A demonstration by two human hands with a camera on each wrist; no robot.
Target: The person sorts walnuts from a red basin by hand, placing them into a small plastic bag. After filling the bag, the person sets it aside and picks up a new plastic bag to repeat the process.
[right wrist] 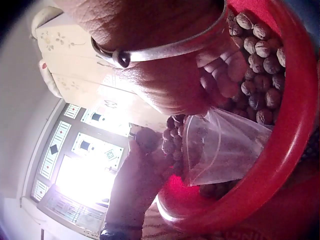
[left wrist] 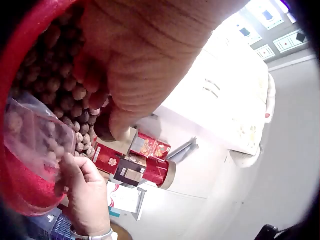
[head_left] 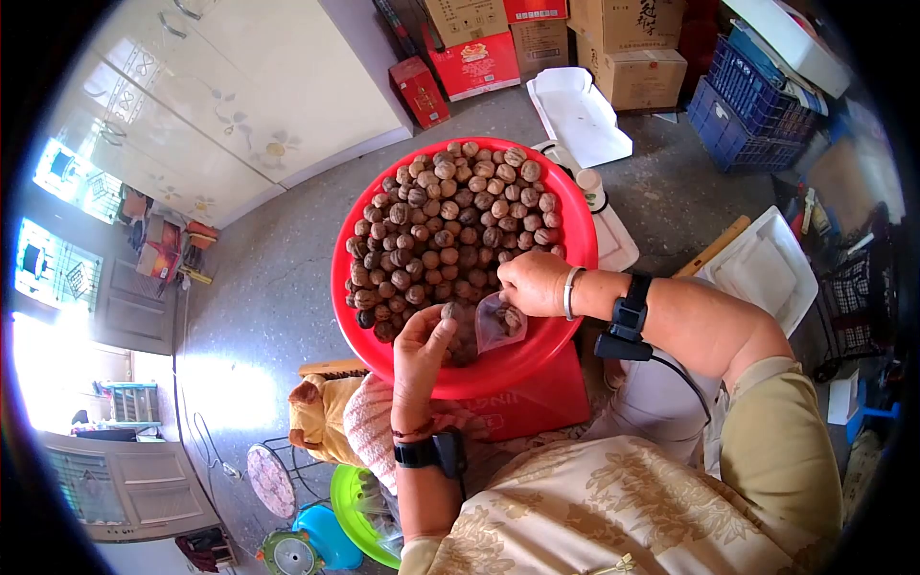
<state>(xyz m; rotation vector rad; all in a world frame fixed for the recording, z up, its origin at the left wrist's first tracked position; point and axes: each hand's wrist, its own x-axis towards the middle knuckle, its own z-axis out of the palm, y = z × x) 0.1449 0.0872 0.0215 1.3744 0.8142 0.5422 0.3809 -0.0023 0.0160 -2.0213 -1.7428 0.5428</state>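
A wide red basin [head_left: 343, 287] holds a heap of walnuts [head_left: 450, 206]. Over its near side, my right hand [head_left: 535, 282] pinches the edge of a clear plastic bag [head_left: 500, 324]. Several walnuts show through the bag's film in the left wrist view, and the bag [right wrist: 220, 145] hangs inside the basin's rim. To the left of the bag, my left hand [head_left: 420, 347] holds one walnut [head_left: 449, 311] between thumb and fingers. That walnut [left wrist: 104, 125] looks dark and shaded in the left wrist view.
Beneath the basin is a red box [head_left: 537, 398]. A green tub [head_left: 350, 503] and a patterned stool [head_left: 271, 479] stand at lower left. White trays [head_left: 580, 115], cardboard boxes [head_left: 644, 79] and blue crates [head_left: 738, 125] lie beyond, with a white cabinet [head_left: 240, 86] at far left.
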